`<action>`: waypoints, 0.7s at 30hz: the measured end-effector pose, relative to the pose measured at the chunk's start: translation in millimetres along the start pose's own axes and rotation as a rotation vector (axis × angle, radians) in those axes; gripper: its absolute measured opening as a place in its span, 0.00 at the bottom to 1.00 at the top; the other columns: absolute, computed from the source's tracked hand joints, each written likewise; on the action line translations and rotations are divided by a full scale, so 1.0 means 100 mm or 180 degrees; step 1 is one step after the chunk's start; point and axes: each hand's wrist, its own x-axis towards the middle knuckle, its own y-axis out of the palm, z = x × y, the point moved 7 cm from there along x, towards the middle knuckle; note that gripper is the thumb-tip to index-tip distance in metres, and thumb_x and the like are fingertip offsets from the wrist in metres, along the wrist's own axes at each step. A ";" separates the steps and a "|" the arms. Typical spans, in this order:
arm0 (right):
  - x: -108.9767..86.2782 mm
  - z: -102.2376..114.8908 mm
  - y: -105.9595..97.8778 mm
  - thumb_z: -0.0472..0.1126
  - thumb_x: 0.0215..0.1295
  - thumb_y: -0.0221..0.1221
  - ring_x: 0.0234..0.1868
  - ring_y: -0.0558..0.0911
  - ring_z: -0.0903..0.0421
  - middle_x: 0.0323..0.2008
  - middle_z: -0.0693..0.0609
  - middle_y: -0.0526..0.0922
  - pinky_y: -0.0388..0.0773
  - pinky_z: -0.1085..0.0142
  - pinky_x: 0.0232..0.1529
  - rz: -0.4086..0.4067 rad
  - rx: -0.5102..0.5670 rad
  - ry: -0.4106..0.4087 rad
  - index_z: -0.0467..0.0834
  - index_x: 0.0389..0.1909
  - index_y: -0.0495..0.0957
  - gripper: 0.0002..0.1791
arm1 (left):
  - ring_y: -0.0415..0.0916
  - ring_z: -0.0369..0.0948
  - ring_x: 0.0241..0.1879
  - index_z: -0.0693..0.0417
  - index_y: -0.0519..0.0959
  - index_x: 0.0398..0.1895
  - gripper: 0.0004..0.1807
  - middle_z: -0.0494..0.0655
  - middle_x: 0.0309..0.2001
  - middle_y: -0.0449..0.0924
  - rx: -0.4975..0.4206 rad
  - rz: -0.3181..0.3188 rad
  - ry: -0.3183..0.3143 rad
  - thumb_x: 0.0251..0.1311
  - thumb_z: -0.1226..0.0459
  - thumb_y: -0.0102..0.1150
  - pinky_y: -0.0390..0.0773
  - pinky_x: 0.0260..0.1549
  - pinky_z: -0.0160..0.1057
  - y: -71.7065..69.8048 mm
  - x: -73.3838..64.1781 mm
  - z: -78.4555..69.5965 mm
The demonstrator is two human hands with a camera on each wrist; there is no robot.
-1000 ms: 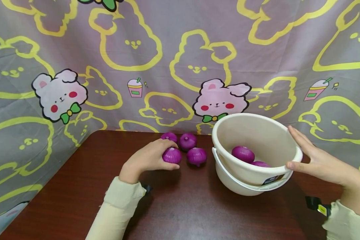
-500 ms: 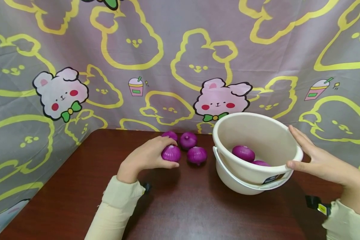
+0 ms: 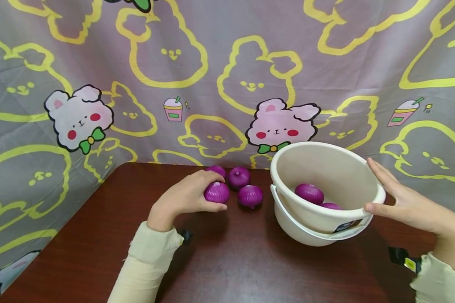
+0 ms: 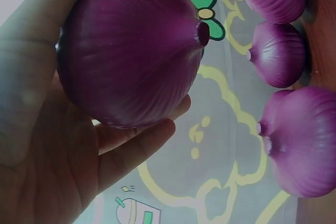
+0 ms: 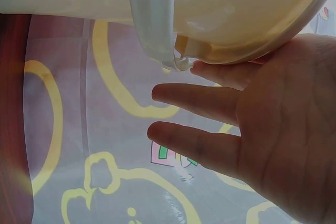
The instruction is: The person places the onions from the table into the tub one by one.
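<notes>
My left hand (image 3: 186, 194) holds a purple onion (image 3: 217, 192), its thumb below and fingers round the far side. In the left wrist view the held onion (image 4: 131, 45) fills the palm, its cut stem pointing right. Just beyond it are three more onions: one partly hidden behind my fingers (image 3: 217, 170), one at the back (image 3: 239, 177) and one to the right (image 3: 250, 196). My right hand (image 3: 409, 204) rests against the right side of a cream bucket (image 3: 288, 206). Its thumb and index fingertip touch the rim, while other fingers (image 5: 194, 98) stretch out straight under the bucket's side.
Inside the bucket lie two purple onions (image 3: 309, 193), the second (image 3: 331, 206) partly hidden by the rim. A white bail handle (image 3: 307, 229) hangs down the bucket's front. The dark brown table (image 3: 227, 261) ends at a patterned cloth backdrop (image 3: 212, 97).
The left hand and its onion have risen very slightly. The right hand and bucket hold almost the same place; the whole view has shifted a little.
</notes>
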 end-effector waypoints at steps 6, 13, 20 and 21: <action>-0.01 -0.01 0.01 0.44 0.64 0.62 0.78 0.28 0.56 0.79 0.35 0.29 0.31 0.32 0.69 0.0010 -0.0033 0.0011 0.55 0.79 0.28 0.57 | 0.75 0.40 0.46 0.51 0.77 0.54 0.34 0.42 0.47 0.79 0.0043 -0.0103 0.0078 0.46 0.44 0.74 0.81 0.43 0.40 -0.08 -0.04 -0.07; -0.02 0.00 0.01 0.43 0.64 0.62 0.77 0.27 0.64 0.79 0.35 0.29 0.29 0.32 0.68 -0.0007 -0.0003 -0.0006 0.56 0.79 0.28 0.57 | 0.75 0.40 0.47 0.49 0.77 0.54 0.34 0.41 0.48 0.79 0.0106 -0.0126 0.0063 0.46 0.43 0.74 0.81 0.44 0.39 -0.13 -0.07 -0.12; -0.02 0.00 0.01 0.46 0.65 0.61 0.77 0.26 0.66 0.79 0.36 0.29 0.28 0.30 0.68 0.0006 0.0007 -0.0004 0.56 0.79 0.28 0.56 | 0.75 0.40 0.48 0.49 0.78 0.54 0.34 0.40 0.48 0.80 0.0208 -0.0248 0.0091 0.46 0.42 0.73 0.81 0.45 0.41 -0.20 -0.11 -0.16; -0.02 0.00 0.01 0.46 0.65 0.61 0.77 0.26 0.66 0.79 0.36 0.29 0.28 0.30 0.68 0.0012 -0.0003 0.0004 0.56 0.79 0.28 0.56 | 0.75 0.40 0.48 0.49 0.78 0.54 0.34 0.41 0.49 0.80 0.0214 -0.0266 0.0097 0.46 0.42 0.73 0.81 0.45 0.41 -0.21 -0.11 -0.17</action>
